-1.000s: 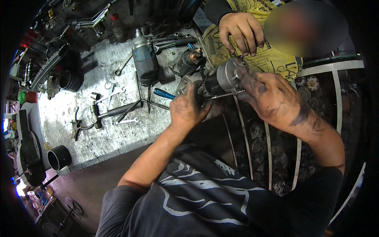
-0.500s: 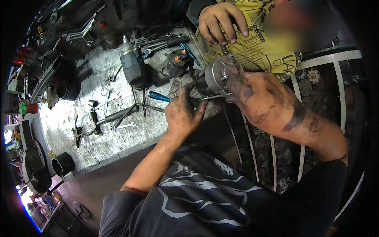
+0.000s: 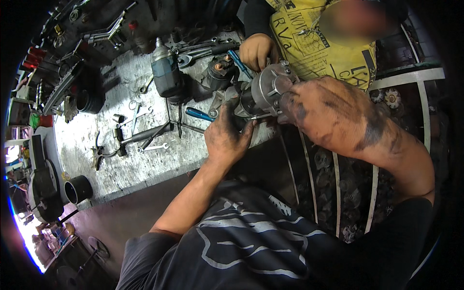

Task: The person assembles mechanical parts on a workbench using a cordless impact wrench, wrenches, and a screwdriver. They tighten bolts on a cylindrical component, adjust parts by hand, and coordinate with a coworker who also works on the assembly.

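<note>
A grey metal starter motor (image 3: 267, 88) lies across the right edge of the bench, both my hands on it. My left hand (image 3: 224, 135) wraps round its darker left part, thumb along the near side. On the right, my right hand (image 3: 328, 108), smeared with grease, grips the round metal housing. A thin metal rod runs along the near side between my hands; its ends are hidden. Just behind the motor is a co-worker's hand (image 3: 257, 50), fingers curled down. A dark solenoid (image 3: 218, 72) with copper studs stands beyond my left hand, and a blue-handled screwdriver (image 3: 199, 114) lies beside it.
On the bench (image 3: 169, 159) lie an impact wrench (image 3: 166, 72), a hammer (image 3: 145, 136), pliers (image 3: 100, 153) and several spanners (image 3: 156, 147). A black ring (image 3: 78, 189) sits at the near left corner. Right of the bench, a white metal rack (image 3: 338, 193) holds greasy parts.
The co-worker's hand has come down from the yellow clothing to just behind the motor. My hands keep their hold on the motor. The whole view has shifted slightly.
</note>
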A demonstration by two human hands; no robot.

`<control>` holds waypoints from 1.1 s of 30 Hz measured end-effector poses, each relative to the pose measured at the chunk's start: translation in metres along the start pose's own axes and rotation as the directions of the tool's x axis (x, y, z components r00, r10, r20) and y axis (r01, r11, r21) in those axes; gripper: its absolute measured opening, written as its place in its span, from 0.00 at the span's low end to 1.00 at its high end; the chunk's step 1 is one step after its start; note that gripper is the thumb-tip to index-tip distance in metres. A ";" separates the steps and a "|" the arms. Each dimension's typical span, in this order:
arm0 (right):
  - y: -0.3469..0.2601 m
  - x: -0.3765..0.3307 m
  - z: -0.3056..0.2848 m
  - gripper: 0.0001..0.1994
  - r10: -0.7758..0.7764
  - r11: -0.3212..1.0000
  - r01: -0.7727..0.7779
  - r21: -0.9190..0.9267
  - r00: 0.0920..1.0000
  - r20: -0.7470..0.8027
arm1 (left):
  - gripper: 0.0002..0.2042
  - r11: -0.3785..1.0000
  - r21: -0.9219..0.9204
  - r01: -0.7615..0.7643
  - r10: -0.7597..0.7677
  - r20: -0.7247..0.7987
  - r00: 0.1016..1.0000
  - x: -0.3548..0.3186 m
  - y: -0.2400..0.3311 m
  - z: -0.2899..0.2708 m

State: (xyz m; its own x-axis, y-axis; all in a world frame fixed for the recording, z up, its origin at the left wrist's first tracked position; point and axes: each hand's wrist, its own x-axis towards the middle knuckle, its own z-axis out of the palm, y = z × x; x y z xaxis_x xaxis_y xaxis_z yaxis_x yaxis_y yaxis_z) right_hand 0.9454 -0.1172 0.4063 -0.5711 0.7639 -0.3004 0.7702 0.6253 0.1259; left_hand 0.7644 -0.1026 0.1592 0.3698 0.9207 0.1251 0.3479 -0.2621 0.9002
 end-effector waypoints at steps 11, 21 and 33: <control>-0.018 0.011 0.003 0.13 0.339 0.927 -0.358 0.114 0.928 0.154 | 0.36 0.997 0.015 -0.082 0.083 -0.050 0.995 0.001 -0.007 0.002; -0.017 0.013 0.001 0.09 0.142 0.988 -0.149 -0.041 0.981 -0.134 | 0.37 0.988 0.078 -0.131 0.137 -0.079 0.987 0.001 -0.009 0.003; -0.024 0.011 0.018 0.19 0.329 0.942 -0.324 0.084 0.943 -0.051 | 0.40 0.981 0.194 -0.024 0.015 0.045 0.999 0.003 -0.012 -0.001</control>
State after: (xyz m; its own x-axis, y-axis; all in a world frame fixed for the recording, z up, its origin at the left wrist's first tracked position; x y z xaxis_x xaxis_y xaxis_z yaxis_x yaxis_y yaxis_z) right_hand 0.9256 -0.1264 0.3834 -0.2995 0.9343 -0.1931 0.9349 0.3279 0.1362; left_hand 0.7600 -0.0967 0.1496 0.4134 0.9026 0.1198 0.4997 -0.3349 0.7988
